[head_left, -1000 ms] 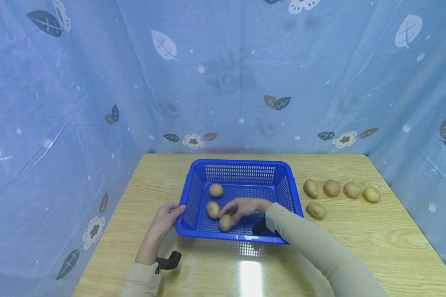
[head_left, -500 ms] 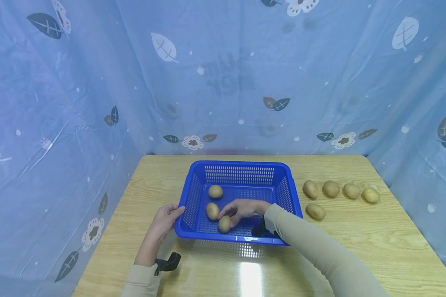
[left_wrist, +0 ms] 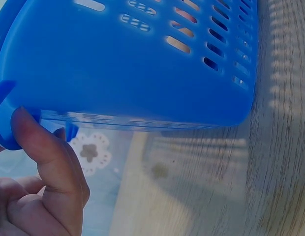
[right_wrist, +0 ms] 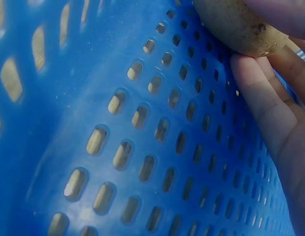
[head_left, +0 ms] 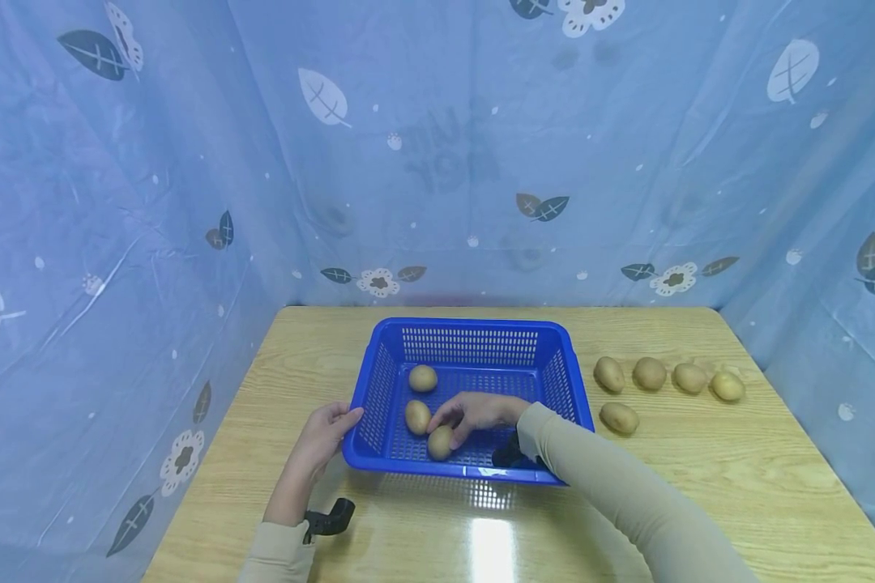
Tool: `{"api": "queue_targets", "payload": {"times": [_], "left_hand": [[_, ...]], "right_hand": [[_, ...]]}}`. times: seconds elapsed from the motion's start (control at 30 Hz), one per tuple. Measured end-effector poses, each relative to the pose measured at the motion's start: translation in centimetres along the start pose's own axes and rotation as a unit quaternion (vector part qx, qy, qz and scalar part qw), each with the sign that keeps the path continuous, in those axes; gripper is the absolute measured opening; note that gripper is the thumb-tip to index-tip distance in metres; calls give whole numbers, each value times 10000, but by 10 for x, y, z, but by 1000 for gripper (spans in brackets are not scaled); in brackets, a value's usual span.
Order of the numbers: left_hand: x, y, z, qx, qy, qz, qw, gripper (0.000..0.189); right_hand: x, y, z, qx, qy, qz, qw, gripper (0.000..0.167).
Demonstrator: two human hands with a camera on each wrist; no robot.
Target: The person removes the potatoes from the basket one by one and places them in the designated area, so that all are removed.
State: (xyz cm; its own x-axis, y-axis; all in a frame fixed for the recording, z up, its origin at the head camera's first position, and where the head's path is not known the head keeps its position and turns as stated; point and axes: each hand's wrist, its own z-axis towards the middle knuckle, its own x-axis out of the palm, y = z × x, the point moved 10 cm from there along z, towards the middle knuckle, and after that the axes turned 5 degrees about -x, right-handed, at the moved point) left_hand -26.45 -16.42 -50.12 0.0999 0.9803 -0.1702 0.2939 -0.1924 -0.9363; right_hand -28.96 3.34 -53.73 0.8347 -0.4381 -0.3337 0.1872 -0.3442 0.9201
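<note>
A blue plastic basket with slotted walls stands on the table. My left hand grips its left rim, thumb on top; in the left wrist view the fingers curl at the basket's corner. Inside the basket, my right hand holds a potato near the front wall, between thumb and fingers. The right wrist view shows this potato low over the slotted bottom, partly hidden by the thumb. Two more potatoes lie in the basket's left half, one in the middle and one farther back.
Right of the basket, several potatoes lie in a row on the wooden table, with another potato in front of them. A blue patterned curtain closes off the back and sides.
The whole head view has shifted slightly downward. Both hands, the basket and the potatoes otherwise keep their places.
</note>
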Motion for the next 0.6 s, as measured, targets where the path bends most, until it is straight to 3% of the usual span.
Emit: {"api": "queue_targets", "payload": {"times": [0.6], "left_hand": [[0,-2,-2,23,49,-44,10000,32]], "right_hand": [[-10,5,-2,94,-93,-59,9999,42]]}}
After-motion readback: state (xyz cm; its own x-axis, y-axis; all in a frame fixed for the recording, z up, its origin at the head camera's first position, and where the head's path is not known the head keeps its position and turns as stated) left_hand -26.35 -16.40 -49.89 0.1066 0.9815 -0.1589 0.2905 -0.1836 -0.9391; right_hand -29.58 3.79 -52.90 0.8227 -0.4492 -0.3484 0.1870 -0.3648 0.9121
